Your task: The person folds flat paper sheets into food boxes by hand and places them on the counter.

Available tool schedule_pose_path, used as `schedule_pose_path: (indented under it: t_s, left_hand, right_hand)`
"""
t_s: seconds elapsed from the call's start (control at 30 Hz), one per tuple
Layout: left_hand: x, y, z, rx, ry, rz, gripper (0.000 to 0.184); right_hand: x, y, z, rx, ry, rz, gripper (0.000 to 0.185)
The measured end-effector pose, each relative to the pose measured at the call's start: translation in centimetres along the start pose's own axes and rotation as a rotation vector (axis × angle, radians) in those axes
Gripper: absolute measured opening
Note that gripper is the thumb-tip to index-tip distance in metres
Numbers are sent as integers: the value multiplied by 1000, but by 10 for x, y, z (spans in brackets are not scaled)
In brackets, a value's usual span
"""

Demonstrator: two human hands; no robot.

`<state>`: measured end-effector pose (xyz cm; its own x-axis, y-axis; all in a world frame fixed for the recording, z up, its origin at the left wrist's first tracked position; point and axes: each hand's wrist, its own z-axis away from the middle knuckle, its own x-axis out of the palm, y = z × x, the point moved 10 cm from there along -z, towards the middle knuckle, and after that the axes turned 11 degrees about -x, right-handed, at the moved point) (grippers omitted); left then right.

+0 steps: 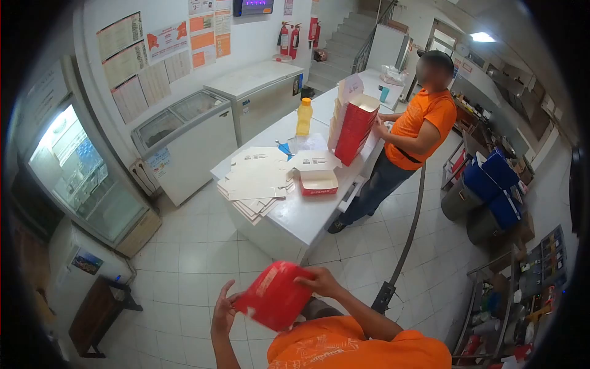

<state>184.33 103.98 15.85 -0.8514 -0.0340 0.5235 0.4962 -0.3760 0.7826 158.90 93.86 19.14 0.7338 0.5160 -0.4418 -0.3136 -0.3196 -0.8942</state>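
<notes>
A red carton (276,296) with pale lettering is held up in front of my orange shirt, away from the table. My right hand (319,281) pinches its upper right edge. At its left edge is my left hand (227,306), with the index finger raised and the thumb side against the carton. Flat white carton sheets (255,178) lie in a loose pile on the near end of the white table (298,221). Beside them stands a red box (318,183) with its white lid raised.
Across the table a co-worker (424,120) touches a tall stack of red boxes (356,126). A yellow bottle (303,117) stands near the stack. Chest freezers (203,144) line the left wall. A dark hose or cable (415,221) crosses the tiled floor.
</notes>
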Motion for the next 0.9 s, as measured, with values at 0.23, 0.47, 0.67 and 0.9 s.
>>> schedule_pose_path:
  t_s: [0.23,0.47,0.67,0.9]
  left_hand:
    - [57,-19,-13,-56,12,-115,96]
    - [84,-55,-28,-94,39,-455,28]
    - [161,-71,-30,99,-129,-1015,24]
    - [150,-79,-21,-60,69,-738,29]
  right_hand:
    - [-11,95,69,314,383,-460,48]
    - [-50,19,65,-150,525,753,44]
    - [-17,-39,32,-314,52,525,32]
    - [-68,-28,34,-207,358,-37,15]
